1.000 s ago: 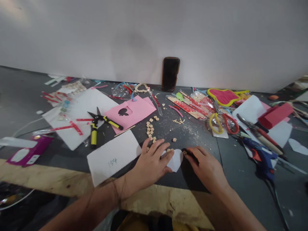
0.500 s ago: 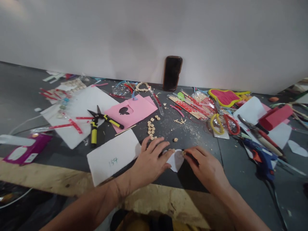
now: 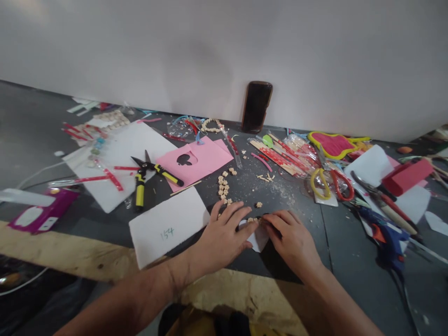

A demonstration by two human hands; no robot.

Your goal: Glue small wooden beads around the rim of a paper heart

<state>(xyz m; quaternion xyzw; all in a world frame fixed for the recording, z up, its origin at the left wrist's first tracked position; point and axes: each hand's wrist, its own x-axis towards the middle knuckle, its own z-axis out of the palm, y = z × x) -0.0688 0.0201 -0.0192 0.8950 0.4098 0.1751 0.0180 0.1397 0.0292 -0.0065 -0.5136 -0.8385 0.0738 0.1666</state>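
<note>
A small white paper cutout [image 3: 258, 239] lies on the dark table between my hands, with small beige flower-shaped beads [image 3: 250, 220] along its upper edge. My left hand [image 3: 226, 233] rests flat with its fingers spread, the thumb and index finger touching the cutout's left side. At the upper right edge, my right hand [image 3: 294, 240] pinches a bead, mostly hidden behind the fingertips. Just above my left fingers runs a cluster of loose beads [image 3: 223, 185]. One single bead [image 3: 259, 205] sits apart, above the cutout.
Left of my hands lie a white block marked 154 [image 3: 168, 228], pliers [image 3: 140, 184] and pink paper [image 3: 196, 163]. Scissors [image 3: 325, 182], a blue glue gun [image 3: 385, 235] and red-patterned sticks [image 3: 280, 156] are to the right. A phone [image 3: 257, 106] leans against the wall.
My right fingertips have moved slightly left along the cutout's upper edge, bringing the pinched bead nearer the others. My left hand stays on the cutout. The whole view has shifted slightly.
</note>
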